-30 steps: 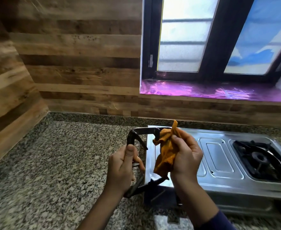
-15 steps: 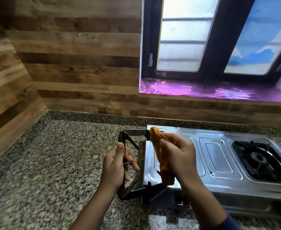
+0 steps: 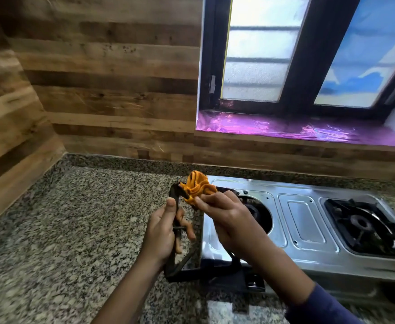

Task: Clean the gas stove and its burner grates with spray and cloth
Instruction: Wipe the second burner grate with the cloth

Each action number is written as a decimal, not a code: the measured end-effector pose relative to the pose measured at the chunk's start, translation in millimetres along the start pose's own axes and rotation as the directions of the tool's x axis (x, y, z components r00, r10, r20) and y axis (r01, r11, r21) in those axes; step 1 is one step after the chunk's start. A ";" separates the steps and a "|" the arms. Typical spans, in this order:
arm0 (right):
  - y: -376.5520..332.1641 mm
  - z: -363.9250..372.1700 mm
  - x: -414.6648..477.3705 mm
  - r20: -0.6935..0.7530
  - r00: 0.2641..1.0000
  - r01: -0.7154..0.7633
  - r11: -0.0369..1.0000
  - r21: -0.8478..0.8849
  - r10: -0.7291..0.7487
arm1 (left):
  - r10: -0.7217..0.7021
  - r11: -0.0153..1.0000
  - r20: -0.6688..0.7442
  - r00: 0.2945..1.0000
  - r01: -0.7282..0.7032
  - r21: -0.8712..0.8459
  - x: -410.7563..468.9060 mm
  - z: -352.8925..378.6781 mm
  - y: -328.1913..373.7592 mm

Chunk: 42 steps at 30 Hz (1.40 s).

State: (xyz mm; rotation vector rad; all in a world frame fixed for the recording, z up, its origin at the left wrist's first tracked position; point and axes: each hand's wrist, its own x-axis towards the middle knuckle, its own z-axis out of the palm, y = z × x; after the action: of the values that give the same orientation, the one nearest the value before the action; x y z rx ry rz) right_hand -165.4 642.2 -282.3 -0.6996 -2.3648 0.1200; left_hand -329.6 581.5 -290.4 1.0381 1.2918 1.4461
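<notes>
Head view: your left hand [image 3: 163, 232] grips the burner grate [image 3: 175, 270] upright by the left edge of the stove [image 3: 306, 220], right hand [image 3: 229, 216] pinches the bunched cloth [image 3: 197, 187] on its top corner; rubbing hard against that one-sided grip could twist it loose

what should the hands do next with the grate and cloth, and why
Probably slide the orange cloth along the top bar of the grate, toward the stove. The left hand grips the grate by its left bar, tilted up off the burner, and the right hand pinches the bunched cloth at the top left corner, so that bar seems the nearest stretch to wipe.
</notes>
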 end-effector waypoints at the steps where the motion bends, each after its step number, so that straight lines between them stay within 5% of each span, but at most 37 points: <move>1: 0.8 -0.6 -2.9 0.010 1.000 -0.013 1.000 -0.005 0.014 | -0.002 1.000 0.008 1.000 0.002 0.023 0.7 0.1 -0.4; 8: -1.0 -5.9 -16.3 0.032 0.993 -0.112 0.993 0.042 0.111 | 0.009 0.994 0.033 0.999 -0.013 0.108 -3.6 6.1 -12.2; 20: -6.1 -11.4 -31.8 0.070 0.913 -0.405 0.867 0.290 0.403 | 0.234 0.891 0.000 0.972 -0.215 0.400 -9.2 18.4 -33.2; 27: 1.8 -11.3 -38.2 0.269 0.771 -0.635 0.732 0.248 0.577 | 0.268 0.895 -0.032 0.963 -0.237 0.377 -9.3 18.2 -26.8; 36: 12.9 -0.6 -37.6 0.223 0.499 -0.720 0.257 0.645 0.838 | 0.252 0.967 -0.197 0.947 -0.241 0.077 10.4 -14.3 11.1; 40: -1.7 1.1 -15.6 0.482 0.488 -0.682 -0.028 0.731 0.728 | 0.264 0.950 -0.232 0.936 -0.295 -0.108 5.4 -17.4 18.1; 42: -0.4 1.3 -3.1 0.438 0.508 -0.701 0.060 0.710 0.741 | 0.289 0.935 -0.259 0.922 -0.330 -0.132 1.7 -16.2 18.5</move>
State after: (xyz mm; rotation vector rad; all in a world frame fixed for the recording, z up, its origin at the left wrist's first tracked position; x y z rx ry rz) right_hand -164.4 640.4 -285.1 -1.2545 -1.2787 1.5942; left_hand -347.4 578.6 -273.5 1.0096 1.1728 1.9386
